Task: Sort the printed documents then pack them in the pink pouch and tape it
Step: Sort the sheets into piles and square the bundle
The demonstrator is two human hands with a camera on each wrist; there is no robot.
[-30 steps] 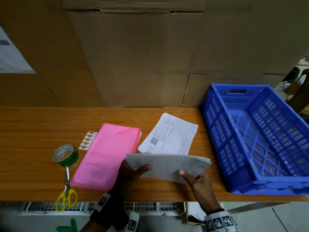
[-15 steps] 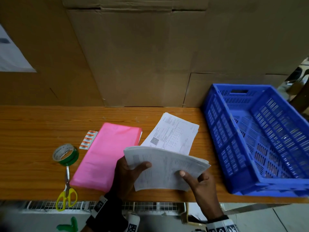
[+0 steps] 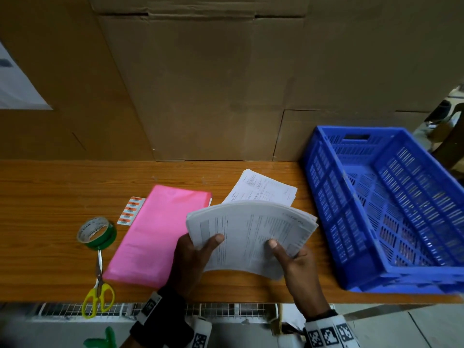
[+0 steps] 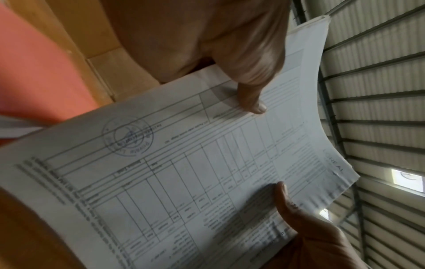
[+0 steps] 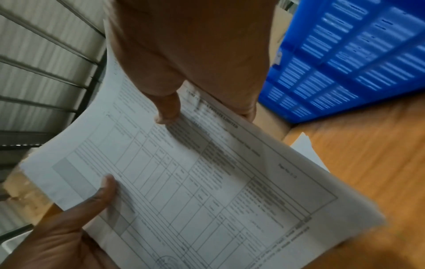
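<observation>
While cardboard boxes (image 3: pixel 200 84) wall off the far side, the wooden worktop (image 3: pixel 50 197) stretches wide beneath both hands. Off to the right of the right-hand fingers stands a blue slatted crate (image 3: pixel 391 209), its near wall close to the lifted papers. Left of the left-hand fingers lies the pink pouch (image 3: pixel 155 234), flat on the worktop, its near end partly hidden behind the left wrist.

Between the hands is a thick stack of printed documents (image 3: pixel 251 234), raised off the worktop and bowed upward in the middle, with a ruled form on top. The left hand (image 3: pixel 190 262) holds the stack's left edge, thumb pressed on the top sheet; its other fingers are hidden under the paper. The right hand (image 3: pixel 298 270) holds the near right corner in the same way, thumb on top and the rest curled beneath. In the left wrist view the top sheet (image 4: pixel 207 172) carries a round blue stamp, and both thumbs press on it.

Beyond the fingers, a smaller pile of sorted papers (image 3: pixel 263 189) rests on the worktop, partly covered by the lifted stack. Further left of the pouch sits a roll of green tape (image 3: pixel 96 233), and nearer than it lie yellow-handled scissors (image 3: pixel 99 290). A small strip of orange labels (image 3: pixel 131 210) lies against the pouch's far left edge.
</observation>
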